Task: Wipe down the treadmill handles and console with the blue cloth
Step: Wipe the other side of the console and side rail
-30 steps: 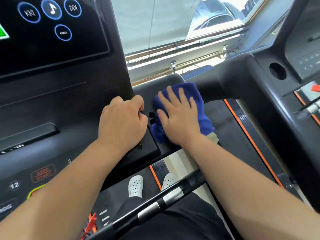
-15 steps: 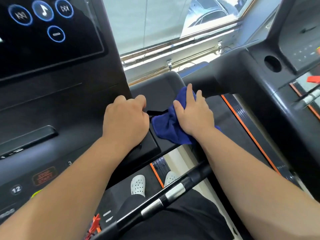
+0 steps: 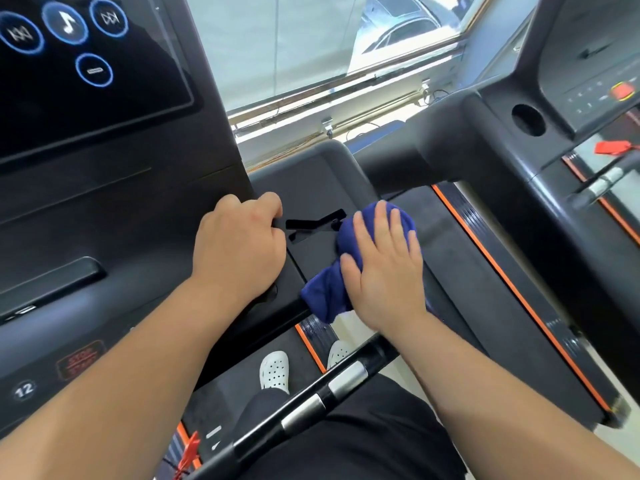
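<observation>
The blue cloth [image 3: 329, 292] lies bunched on the right side tray of the treadmill console [image 3: 311, 181], at its front right corner. My right hand [image 3: 384, 268] presses flat on the cloth with fingers spread over it. My left hand [image 3: 239, 251] is curled in a fist, resting on the console's edge just left of a slot in the tray. The dark touchscreen [image 3: 69, 74] with round blue icons fills the upper left. A black handlebar with silver sensor bands [image 3: 322, 393] crosses below my arms.
A second treadmill [image 3: 554, 133] stands close on the right, with a cup hole and an orange-edged belt [image 3: 485, 271]. A window [image 3: 311, 46] is ahead. My feet in white clogs [image 3: 275, 370] stand on the belt below. Console buttons sit at lower left.
My right hand slid the cloth back toward me and flattened over it, after reaching forward to the tray's far edge. The left hand stayed in place.
</observation>
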